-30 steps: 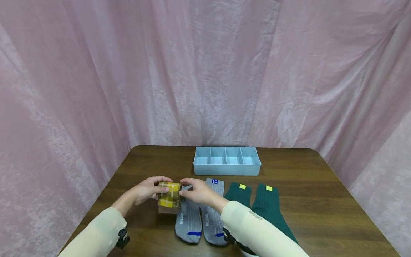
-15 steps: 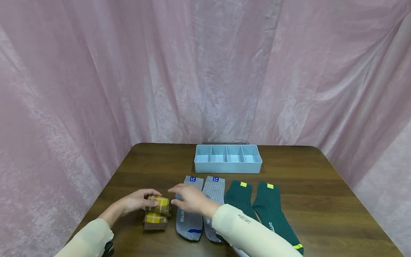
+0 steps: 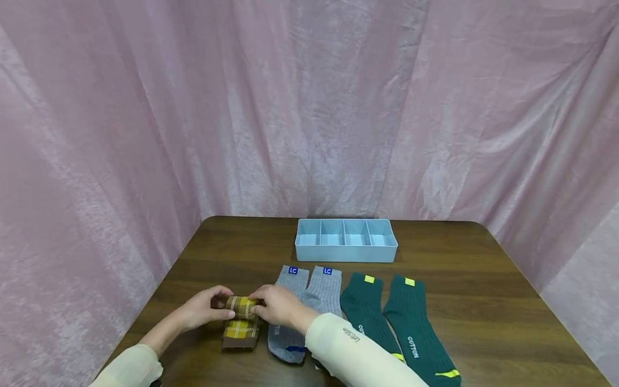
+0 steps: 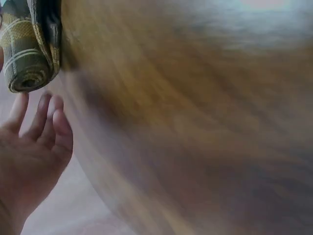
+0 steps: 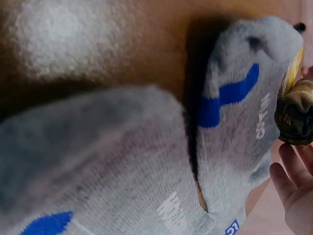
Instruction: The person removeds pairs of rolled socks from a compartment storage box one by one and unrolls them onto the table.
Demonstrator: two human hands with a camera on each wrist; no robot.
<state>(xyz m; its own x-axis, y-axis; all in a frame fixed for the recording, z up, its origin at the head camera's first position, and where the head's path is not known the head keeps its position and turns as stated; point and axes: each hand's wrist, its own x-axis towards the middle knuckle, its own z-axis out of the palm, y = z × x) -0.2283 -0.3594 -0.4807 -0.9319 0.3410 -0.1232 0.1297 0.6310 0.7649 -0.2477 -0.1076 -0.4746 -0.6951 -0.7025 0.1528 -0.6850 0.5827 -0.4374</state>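
Observation:
Yellow-and-brown plaid socks, partly rolled up from the far end, lie on the left of the table with their flat brown end toward me. My left hand grips the left end of the roll, thumb on the near side. At the right end, my right hand pinches the roll between thumb and fingers. The left wrist view shows the spiral end of the rolled socks above the left fingertips. In the right wrist view, the roll's other end meets the right hand's fingers.
Two grey socks with blue tags lie right of the plaid ones, partly under my right arm. Farther right lie two green socks with yellow tags. A light-blue box with several compartments stands at the table's back.
The plaid socks have come down from above the table to lie nearer me. My right hand was off the roll half a second ago and is back on its right end.

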